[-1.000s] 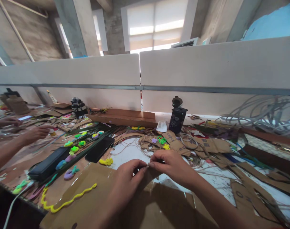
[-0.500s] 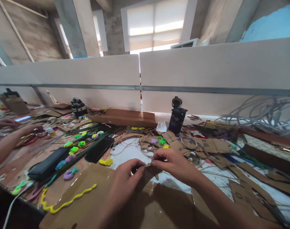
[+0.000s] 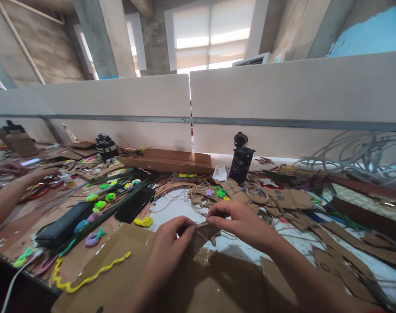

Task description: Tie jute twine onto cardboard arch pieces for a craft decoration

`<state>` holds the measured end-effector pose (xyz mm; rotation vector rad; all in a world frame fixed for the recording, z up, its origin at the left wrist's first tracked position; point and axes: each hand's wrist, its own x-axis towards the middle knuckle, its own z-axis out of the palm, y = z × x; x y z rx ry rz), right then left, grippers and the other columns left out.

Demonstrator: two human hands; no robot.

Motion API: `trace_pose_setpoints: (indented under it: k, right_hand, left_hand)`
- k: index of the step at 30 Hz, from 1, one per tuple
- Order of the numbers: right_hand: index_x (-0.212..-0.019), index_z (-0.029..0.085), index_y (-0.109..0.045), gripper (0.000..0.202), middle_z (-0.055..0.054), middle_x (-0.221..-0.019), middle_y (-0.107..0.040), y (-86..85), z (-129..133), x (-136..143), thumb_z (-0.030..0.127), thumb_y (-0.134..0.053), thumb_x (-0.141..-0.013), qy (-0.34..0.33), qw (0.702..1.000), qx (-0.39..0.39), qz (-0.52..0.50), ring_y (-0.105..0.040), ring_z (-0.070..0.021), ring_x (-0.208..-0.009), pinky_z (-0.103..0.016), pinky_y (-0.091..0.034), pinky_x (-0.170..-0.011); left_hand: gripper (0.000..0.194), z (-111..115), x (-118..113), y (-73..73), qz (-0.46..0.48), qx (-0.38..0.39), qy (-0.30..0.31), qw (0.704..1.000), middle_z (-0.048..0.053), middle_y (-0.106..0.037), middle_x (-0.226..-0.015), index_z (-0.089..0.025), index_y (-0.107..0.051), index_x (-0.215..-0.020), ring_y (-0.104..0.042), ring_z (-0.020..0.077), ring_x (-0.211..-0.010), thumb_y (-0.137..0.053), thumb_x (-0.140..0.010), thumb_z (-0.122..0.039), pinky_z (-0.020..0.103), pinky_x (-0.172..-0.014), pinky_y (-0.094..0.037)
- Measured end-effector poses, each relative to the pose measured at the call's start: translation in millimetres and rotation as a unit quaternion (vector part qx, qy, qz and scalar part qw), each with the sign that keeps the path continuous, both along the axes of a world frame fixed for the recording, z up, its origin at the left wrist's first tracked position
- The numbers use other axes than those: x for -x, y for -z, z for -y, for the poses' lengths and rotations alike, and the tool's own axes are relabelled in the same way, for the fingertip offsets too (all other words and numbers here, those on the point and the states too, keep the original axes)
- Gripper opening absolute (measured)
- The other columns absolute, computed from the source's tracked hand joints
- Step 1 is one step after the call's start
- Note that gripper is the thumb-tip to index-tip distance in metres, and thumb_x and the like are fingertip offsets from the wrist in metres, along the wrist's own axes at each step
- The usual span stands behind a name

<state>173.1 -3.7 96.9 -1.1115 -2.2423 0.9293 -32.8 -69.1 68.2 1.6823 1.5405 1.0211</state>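
Note:
My left hand [image 3: 173,243] and my right hand [image 3: 235,221] pinch a thin brown strip [image 3: 202,224] between them, thumbs against fingertips. The strip looks like cardboard or paper; its far details are too small to tell. Beneath my hands lies a large brown cardboard sheet [image 3: 129,278], with shiny tape along its edges. A wavy yellow fuzzy strip [image 3: 100,271] rests on its left part. Just beyond my left hand is a small yellow fuzzy piece [image 3: 143,221]. Thin brown cords [image 3: 198,195] lie tangled past my fingers.
A black phone [image 3: 135,205], a dark case [image 3: 66,224] and fuzzy flowers [image 3: 100,205] lie to the left. Behind stand a dark open-lidded bottle [image 3: 241,161] and a long cardboard tray [image 3: 172,161]. Another person's hands [image 3: 38,176] work at far left.
My hands stay close together on the strip, with my left fingertips shifted slightly left and the gap between the hands a little wider. The view has shifted slightly.

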Motion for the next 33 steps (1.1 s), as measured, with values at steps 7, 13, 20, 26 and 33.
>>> trace_pose_setpoints:
  k: [7,13,20,26,33]
  right_hand:
    - [-0.078,0.018,-0.073,0.015,-0.001,-0.073,-0.07,3.4,1.6,3.8,0.027,-0.063,-0.086,0.004,1.0,0.002,0.014,-0.063,-0.0164,-0.071,-0.026,-0.042,-0.066]
    - [-0.077,0.018,-0.072,0.017,0.0,-0.074,-0.07,4.0,2.0,5.8,0.026,-0.063,-0.088,-0.008,1.0,-0.002,0.017,-0.062,-0.0158,-0.072,-0.024,-0.04,-0.064]
    - [-0.08,0.018,-0.072,0.012,0.0,-0.073,-0.071,5.3,1.3,3.8,0.028,-0.068,-0.084,-0.029,0.999,0.036,-0.002,-0.063,-0.0158,-0.071,-0.024,-0.042,-0.064]
    - [-0.073,0.018,-0.068,0.011,0.001,-0.069,-0.067,5.2,2.4,6.7,0.021,-0.064,-0.083,-0.017,1.0,0.016,0.005,-0.06,-0.0149,-0.068,-0.024,-0.039,-0.062]
    - [-0.08,0.017,-0.072,0.017,-0.002,-0.074,-0.069,9.2,-0.8,5.5,0.029,-0.062,-0.086,-0.03,0.998,0.057,-0.017,-0.061,-0.0168,-0.071,-0.025,-0.041,-0.064]
  left_hand:
    - [0.026,2.8,-3.6,-1.8,0.007,0.007,0.014,1.0,0.004,-0.075,-0.085,-0.019,-0.074,-0.086,-0.065,0.0227,-0.082,-0.053,-0.089,-0.035,0.03,-0.072,-0.046]
    - [0.022,1.2,-8.0,-0.4,0.015,-0.004,0.026,1.0,0.004,-0.078,-0.092,-0.02,-0.076,-0.091,-0.069,0.0225,-0.089,-0.056,-0.088,-0.03,0.03,-0.079,-0.047]
    - [0.023,0.8,-5.4,1.4,0.004,-0.008,0.017,1.0,0.004,-0.077,-0.086,-0.019,-0.075,-0.085,-0.067,0.0224,-0.085,-0.054,-0.089,-0.029,0.03,-0.077,-0.046]
    - [0.023,1.1,-6.6,3.0,0.007,-0.013,0.025,1.0,0.004,-0.077,-0.088,-0.019,-0.075,-0.087,-0.067,0.0223,-0.085,-0.055,-0.09,-0.031,0.03,-0.077,-0.046]
    - [0.022,-1.6,-4.5,4.9,0.014,-0.011,0.026,1.0,0.003,-0.076,-0.085,-0.019,-0.075,-0.085,-0.067,0.022,-0.083,-0.057,-0.088,-0.032,0.029,-0.074,-0.045]
